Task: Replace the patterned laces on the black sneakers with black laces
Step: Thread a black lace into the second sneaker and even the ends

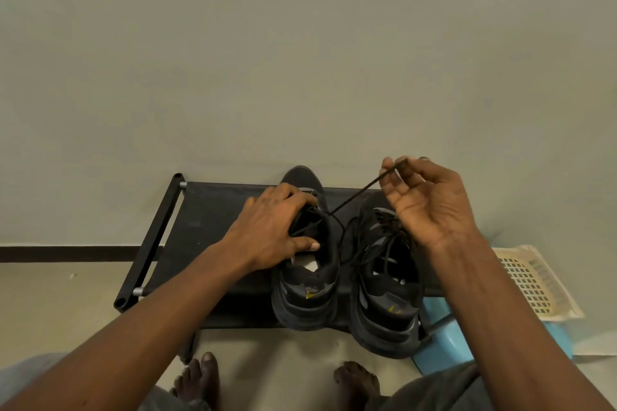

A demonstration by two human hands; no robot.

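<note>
Black lace (357,195) runs taut from the left sneaker (307,297) up to the right hand (427,207), which pinches its end. The left hand (270,227) grips that shoe's opening (thumb across it). The right sneaker (387,304) sits just beside it on the black surface (207,220).

The left hand (277,227) covers the tongue and upper eyelets of the left sneaker (307,304). The end of the black lace (357,197) vanishes inside the grip of the right hand (424,200). The right forearm hides the right end of the table (213,210) and part of a blue object (444,354). Eyelets threaded: too dark to tell. The lower edge cuts off both forearms.
</note>
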